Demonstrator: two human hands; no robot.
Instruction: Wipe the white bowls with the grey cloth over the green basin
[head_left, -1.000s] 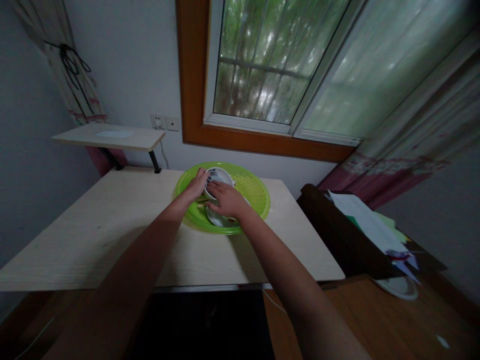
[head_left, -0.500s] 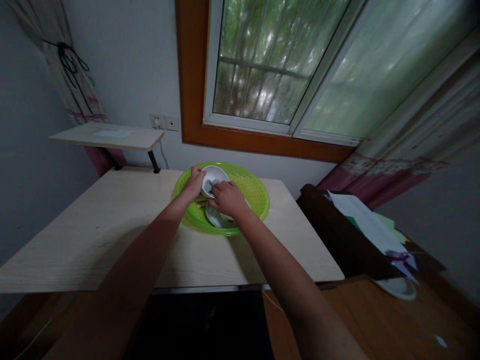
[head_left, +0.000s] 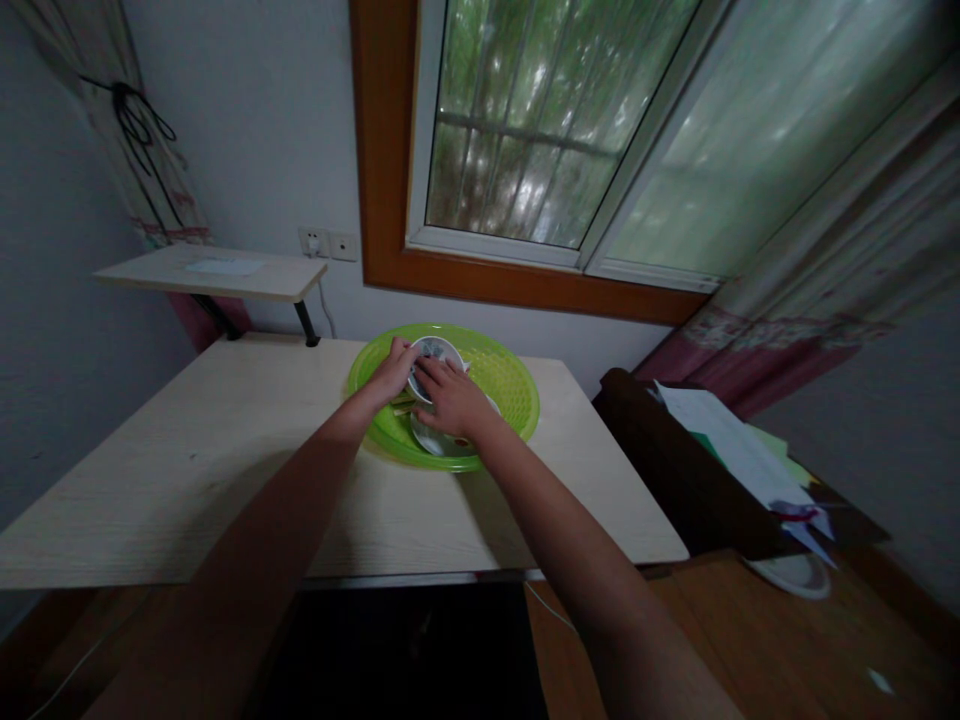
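Bowl (head_left: 451,349) is white, round and small, its mouth facing the camera, with something grey inside; whether that is a pattern or a cloth, I cannot tell. It is over the left half of the green basket (head_left: 506,380), near the table's (head_left: 240,415) back edge. The left hand (head_left: 393,371) has its grip closed on the bowl's left rim. The right hand (head_left: 454,400) reaches into the bowl with fingers extended; whether its grip has hold of anything, I cannot tell. Below the bowl, a dish (head_left: 429,437) and some sticks (head_left: 400,407) lie in the basket. A shelf (head_left: 157,268) stands at the table's back left corner.
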